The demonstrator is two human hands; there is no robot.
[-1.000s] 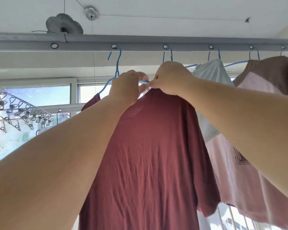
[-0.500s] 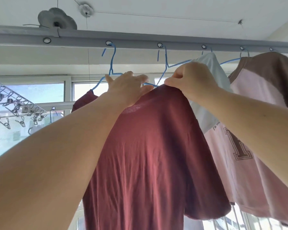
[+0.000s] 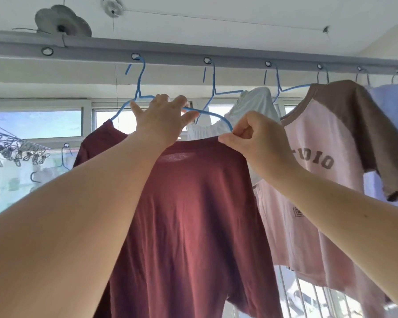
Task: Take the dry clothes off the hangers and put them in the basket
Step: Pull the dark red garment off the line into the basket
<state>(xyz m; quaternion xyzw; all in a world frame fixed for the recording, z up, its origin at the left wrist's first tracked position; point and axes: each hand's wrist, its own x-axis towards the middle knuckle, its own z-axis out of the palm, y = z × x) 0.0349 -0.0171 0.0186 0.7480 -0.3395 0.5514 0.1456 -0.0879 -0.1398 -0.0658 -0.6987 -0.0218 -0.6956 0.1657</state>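
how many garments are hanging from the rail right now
4: maroon T-shirt in both hands, white top behind it, pink-and-brown raglan shirt, pale blue garment at far right. More may hang out of frame.

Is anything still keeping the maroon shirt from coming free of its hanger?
Yes. The maroon shirt has one shoulder hooked over the left end of the blue hanger. The right hand has pulled the collar clear of the right end; the left hand holds the hanger. The basket is not in view.
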